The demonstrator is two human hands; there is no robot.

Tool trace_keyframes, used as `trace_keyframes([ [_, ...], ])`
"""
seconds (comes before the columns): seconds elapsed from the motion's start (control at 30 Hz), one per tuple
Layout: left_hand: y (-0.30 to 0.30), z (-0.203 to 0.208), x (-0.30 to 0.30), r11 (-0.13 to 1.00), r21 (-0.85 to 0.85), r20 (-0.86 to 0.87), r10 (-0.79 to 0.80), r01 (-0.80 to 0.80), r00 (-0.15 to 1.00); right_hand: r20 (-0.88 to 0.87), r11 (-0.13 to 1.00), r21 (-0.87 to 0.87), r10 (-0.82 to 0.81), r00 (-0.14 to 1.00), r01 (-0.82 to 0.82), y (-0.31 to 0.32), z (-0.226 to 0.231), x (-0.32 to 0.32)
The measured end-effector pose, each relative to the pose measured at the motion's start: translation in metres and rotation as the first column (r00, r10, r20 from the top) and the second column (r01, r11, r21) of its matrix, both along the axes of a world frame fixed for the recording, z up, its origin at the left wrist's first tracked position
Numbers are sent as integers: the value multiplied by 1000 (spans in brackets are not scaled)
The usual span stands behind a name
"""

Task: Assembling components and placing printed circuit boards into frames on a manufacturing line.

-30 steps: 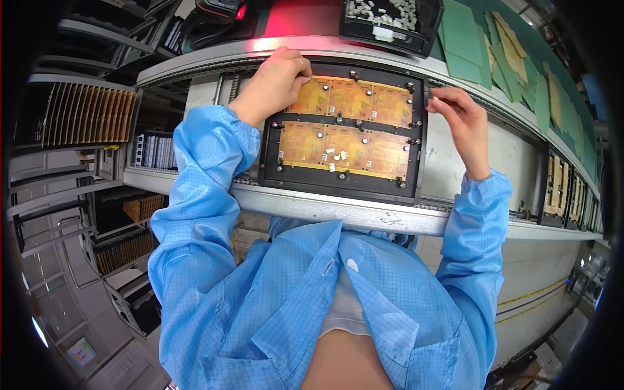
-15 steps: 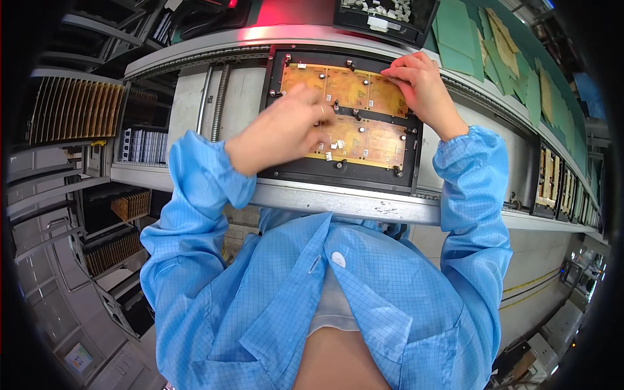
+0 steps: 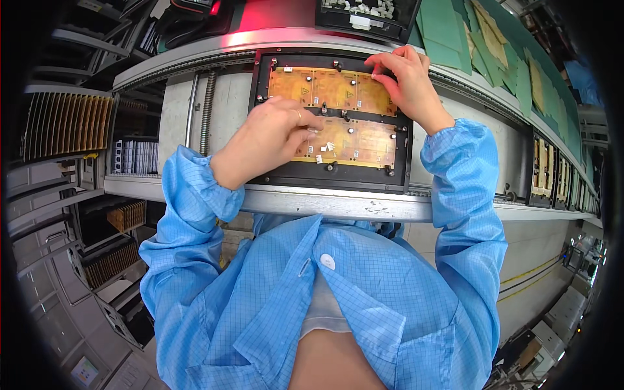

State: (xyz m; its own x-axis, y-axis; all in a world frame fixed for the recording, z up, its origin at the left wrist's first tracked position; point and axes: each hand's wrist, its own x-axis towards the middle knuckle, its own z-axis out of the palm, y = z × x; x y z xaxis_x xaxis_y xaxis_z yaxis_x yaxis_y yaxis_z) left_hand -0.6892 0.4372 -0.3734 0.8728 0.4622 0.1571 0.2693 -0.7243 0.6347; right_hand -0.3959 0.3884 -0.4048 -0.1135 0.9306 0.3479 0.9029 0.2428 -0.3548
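Two amber circuit board panels, an upper one (image 3: 332, 97) and a lower one (image 3: 374, 133), lie in a black carrier frame (image 3: 305, 177) with small black clamps. Over the lower panel's left part is my left hand (image 3: 268, 138), thumb and fingers pinched; something pale shows at the tips, too small to name. Loose white connectors (image 3: 330, 146) rest on that panel just right of these fingers. My right hand (image 3: 406, 84) pinches a small white connector (image 3: 375, 75) above the upper panel's far right corner. A white connector (image 3: 288, 69) sits at that panel's far left corner.
The frame sits between metal conveyor rails (image 3: 325, 203). Beyond the far rail stands a black bin (image 3: 370, 14) of white connectors, with green sheets (image 3: 448, 32) to its right. Racks of boards (image 3: 65, 127) stand at left, and more boards (image 3: 543, 166) at right.
My left hand has moved left and slightly nearer me, its blur gone. My right hand stays at the upper panel's far right corner. The whole view has shifted slightly.
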Motion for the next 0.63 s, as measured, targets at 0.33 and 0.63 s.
trace_keyframes([
  [0.33, 22, 7, -4, 807, -540, -76, 237, -240, 968, 26, 1000, 8, -10, 1000, 10, 1, -4, 3],
  [0.63, 48, 0, 0, 827, -488, -85, 273, -279, 958, 23, 999, -43, -17, 1000, 18, 1, -3, 1],
])
